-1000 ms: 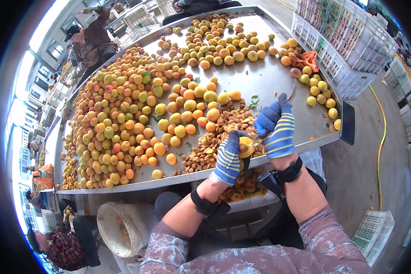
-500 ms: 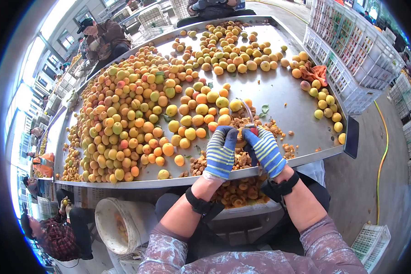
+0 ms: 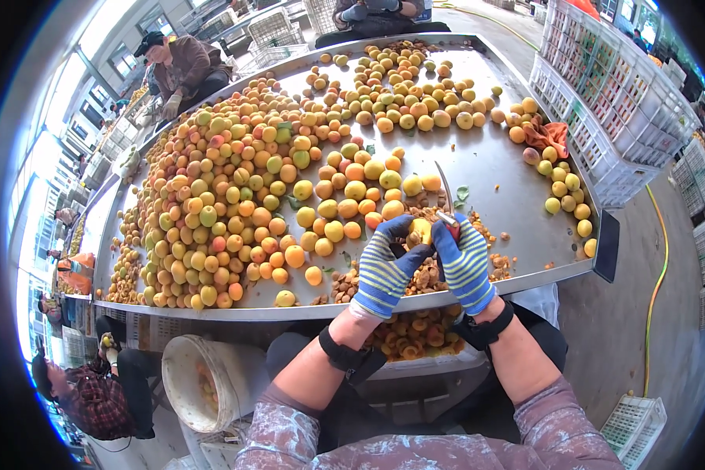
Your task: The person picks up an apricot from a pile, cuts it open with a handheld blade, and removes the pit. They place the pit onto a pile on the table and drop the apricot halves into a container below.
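My left hand, in a blue and yellow striped glove, is closed round an apricot whose yellow side shows between the fingers. My right hand, gloved alike, grips a curved knife by its red handle, thumb close to the fruit. The thin blade points up and away. Beneath the hands, brown pits and scraps lie along the near edge of the metal table. A large heap of whole apricots spreads to the left. Below the edge, between my knees, a container holds cut apricots.
White crates are stacked off the table's right side. An orange cloth lies among apricots by the right rim. A white bucket tilts at my left knee. Co-workers sit at the far left, far side and lower left.
The apricot's yellow side has come into sight between my hands. The knife blade has swung to stand clear, pointing away. At the far left, a co-worker's hand has lowered toward the table.
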`<state>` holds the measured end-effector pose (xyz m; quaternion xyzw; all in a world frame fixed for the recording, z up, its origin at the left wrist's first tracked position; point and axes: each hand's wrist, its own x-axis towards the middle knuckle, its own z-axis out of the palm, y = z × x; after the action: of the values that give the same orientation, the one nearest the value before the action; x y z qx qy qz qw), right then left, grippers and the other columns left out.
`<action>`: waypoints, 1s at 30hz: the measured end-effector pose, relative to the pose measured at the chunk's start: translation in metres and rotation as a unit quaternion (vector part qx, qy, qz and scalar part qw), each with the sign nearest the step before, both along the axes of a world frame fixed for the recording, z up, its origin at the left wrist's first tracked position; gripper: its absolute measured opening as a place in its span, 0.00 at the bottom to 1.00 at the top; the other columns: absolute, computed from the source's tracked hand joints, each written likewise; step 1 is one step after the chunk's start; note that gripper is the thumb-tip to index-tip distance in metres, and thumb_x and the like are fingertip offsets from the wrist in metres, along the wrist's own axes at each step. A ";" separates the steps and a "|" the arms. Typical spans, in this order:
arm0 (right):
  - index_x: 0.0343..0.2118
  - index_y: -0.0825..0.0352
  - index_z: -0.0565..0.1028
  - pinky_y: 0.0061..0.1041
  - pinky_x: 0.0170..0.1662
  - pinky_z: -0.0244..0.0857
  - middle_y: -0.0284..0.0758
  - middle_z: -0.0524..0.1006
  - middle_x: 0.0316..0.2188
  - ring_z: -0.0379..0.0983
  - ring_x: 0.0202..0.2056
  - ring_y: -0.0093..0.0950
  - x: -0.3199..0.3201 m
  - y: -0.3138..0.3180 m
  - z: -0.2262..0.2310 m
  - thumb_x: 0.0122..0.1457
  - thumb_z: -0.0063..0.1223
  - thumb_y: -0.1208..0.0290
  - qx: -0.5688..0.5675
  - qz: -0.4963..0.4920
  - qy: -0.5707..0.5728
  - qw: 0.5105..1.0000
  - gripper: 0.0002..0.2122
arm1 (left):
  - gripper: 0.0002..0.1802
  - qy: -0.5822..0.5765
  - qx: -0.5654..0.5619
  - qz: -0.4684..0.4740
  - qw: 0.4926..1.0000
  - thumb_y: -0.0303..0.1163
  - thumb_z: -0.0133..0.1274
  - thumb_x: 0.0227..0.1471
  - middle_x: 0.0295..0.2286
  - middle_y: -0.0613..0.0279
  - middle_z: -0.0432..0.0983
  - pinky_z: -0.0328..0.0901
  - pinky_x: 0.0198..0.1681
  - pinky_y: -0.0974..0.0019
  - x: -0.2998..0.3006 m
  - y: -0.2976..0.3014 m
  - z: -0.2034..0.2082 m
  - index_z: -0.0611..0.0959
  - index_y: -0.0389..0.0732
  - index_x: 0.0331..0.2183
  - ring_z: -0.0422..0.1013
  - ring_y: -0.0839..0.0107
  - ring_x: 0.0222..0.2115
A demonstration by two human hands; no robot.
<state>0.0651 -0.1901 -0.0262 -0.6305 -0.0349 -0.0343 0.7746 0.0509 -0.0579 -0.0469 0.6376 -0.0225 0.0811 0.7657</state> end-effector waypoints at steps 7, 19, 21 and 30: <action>0.31 0.70 0.73 0.18 0.26 0.61 0.27 0.72 0.21 0.64 0.24 0.13 0.004 -0.008 -0.003 0.59 0.55 0.69 -0.073 0.029 -0.036 0.996 0.08 | 0.20 0.062 -0.033 -0.068 0.995 0.21 0.58 0.49 0.39 0.63 0.75 0.69 0.40 0.73 -0.002 0.003 0.003 0.75 0.37 0.46 0.71 0.78 0.36; 0.24 0.69 0.68 0.23 0.21 0.56 0.28 0.65 0.15 0.58 0.20 0.14 -0.006 -0.003 -0.005 0.56 0.54 0.70 -0.141 0.027 -0.033 0.989 0.10 | 0.10 -0.059 0.129 0.027 0.989 0.28 0.45 0.61 0.28 0.64 0.76 0.65 0.30 0.76 -0.004 -0.002 0.005 0.79 0.36 0.40 0.69 0.81 0.27; 0.24 0.68 0.70 0.21 0.22 0.57 0.27 0.67 0.16 0.60 0.20 0.14 -0.008 -0.003 -0.006 0.55 0.54 0.69 -0.131 0.038 0.032 0.990 0.09 | 0.10 -0.061 0.188 0.034 0.980 0.27 0.44 0.61 0.28 0.63 0.76 0.65 0.36 0.73 -0.003 0.001 0.002 0.79 0.35 0.37 0.69 0.79 0.30; 0.37 0.71 0.71 0.21 0.26 0.64 0.32 0.70 0.24 0.65 0.24 0.18 0.000 -0.013 -0.007 0.52 0.53 0.69 -0.138 0.063 0.110 0.982 0.13 | 0.10 -0.029 0.049 0.044 0.997 0.29 0.46 0.61 0.29 0.68 0.76 0.66 0.35 0.76 0.007 0.005 -0.008 0.80 0.36 0.37 0.70 0.81 0.30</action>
<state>0.0655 -0.2029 -0.0329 -0.7280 0.0059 0.0894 0.6797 0.0581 -0.0527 -0.0552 0.6722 -0.0210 0.1318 0.7283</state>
